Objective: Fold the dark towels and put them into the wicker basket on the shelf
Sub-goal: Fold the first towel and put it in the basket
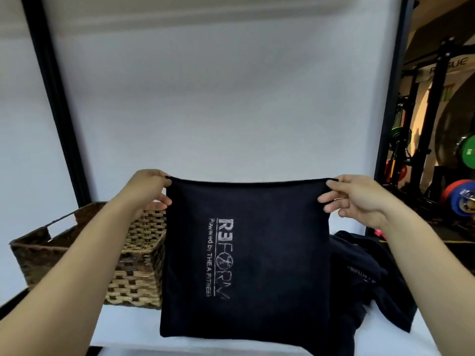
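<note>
A gym is showing here. To the right, beyond the shelf's black post (pixel 388 104), a black lifting rack (pixel 434 119) is standing with lettering on its crossbar, and green (pixel 466 150), red and blue weight plates (pixel 460 196) are sitting beside it. The towel's (pixel 244 265) printed logo is reading "fitness".

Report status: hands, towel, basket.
Left hand and right hand pinch top corners of dark towel, hanging upright. Wicker basket left, unobstructed. Towel pile waiting right.
</note>
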